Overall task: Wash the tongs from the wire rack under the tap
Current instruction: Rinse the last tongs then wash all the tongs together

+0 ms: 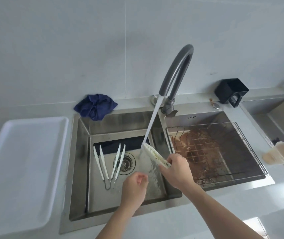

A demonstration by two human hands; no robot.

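Note:
My right hand [177,169] grips a white pair of tongs [153,155] by its handle end and holds its soiled tip in the stream of water [152,121] running from the grey curved tap [177,71]. My left hand [135,185] hovers over the left sink basin [80,163], loosely curled and holding nothing. Two more white tongs [101,163] [118,161] lie on the basin floor beside the drain [126,163]. The wire rack [241,140] sits in the right basin with no tongs visible on it.
A white tray [22,163] lies on the counter at the left. A crumpled blue cloth [95,106] sits behind the sink. At the right stand a black holder [230,91] and a tipped plastic cup [282,155]. The rack's basin floor is stained brown.

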